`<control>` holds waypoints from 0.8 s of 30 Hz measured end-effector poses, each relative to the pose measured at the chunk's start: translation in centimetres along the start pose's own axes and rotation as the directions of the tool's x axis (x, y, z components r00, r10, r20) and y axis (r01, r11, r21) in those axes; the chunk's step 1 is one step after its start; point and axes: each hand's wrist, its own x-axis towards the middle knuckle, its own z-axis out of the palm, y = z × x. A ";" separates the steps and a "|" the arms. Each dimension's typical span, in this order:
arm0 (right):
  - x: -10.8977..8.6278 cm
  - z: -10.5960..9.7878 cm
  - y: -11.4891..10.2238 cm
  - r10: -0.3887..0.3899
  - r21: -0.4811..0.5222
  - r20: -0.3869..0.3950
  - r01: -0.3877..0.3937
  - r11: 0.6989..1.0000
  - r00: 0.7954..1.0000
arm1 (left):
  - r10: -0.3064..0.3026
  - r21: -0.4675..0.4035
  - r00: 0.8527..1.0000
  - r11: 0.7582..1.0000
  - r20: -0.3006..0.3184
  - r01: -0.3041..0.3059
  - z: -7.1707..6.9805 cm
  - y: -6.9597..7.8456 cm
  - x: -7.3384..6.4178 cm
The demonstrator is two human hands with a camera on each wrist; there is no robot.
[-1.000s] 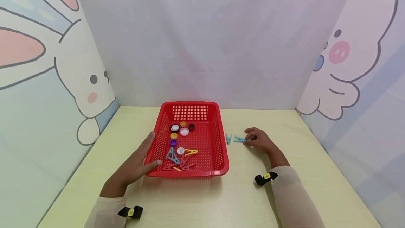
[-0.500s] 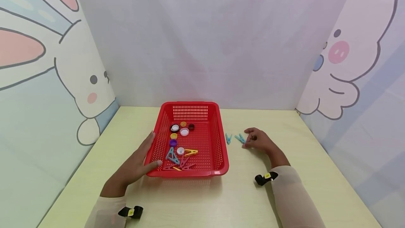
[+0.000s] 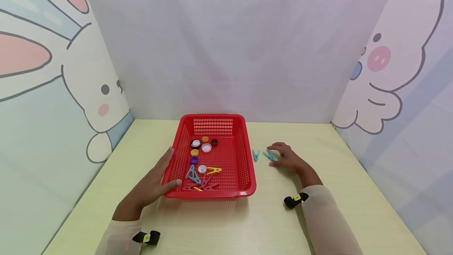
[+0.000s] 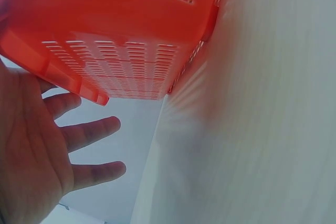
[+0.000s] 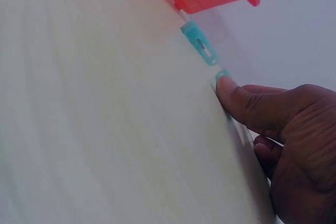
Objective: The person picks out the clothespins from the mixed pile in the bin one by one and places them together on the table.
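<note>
My left hand (image 3: 150, 182) rests against the left rim of a red plastic basket (image 3: 250, 168), its thumb over the near corner. In the left wrist view its fingers (image 4: 92, 132) are straight and spread beside the basket wall. On the table to the right, a blue clothespin (image 3: 269, 155) lies between the parted thumb and forefinger of my right hand (image 3: 288, 158). The right wrist view shows the thumb partly covering that clothespin. A second blue clothespin (image 3: 255, 155) lies between it and the basket.
Inside the basket lie several bottle caps, among them a purple cap (image 3: 194, 160) and a pink-rimmed cap (image 3: 206, 148). Yellow clothespins (image 3: 214, 170), blue clothespins (image 3: 192, 175) and pink clothespins (image 3: 211, 187) lie in its near part. A wall (image 3: 226, 50) stands behind the table.
The blue clothespin by my right hand has turned to a slant. My right thumb and forefinger have spread apart and shifted slightly left. The left hand and basket stay put.
</note>
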 end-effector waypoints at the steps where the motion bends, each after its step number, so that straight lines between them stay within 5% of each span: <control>1: 0.0 0.0 0.0 0.001 0.002 -0.004 -0.001 1.000 1.000 | 0.002 0.001 1.000 1.000 -0.001 -0.002 0.0 0.0 0.0; 24: 0.6 1.7 -0.6 0.076 -0.037 -0.098 -0.080 0.996 0.992 | -0.011 -0.002 1.000 1.000 -0.002 0.011 0.4 -0.4 0.1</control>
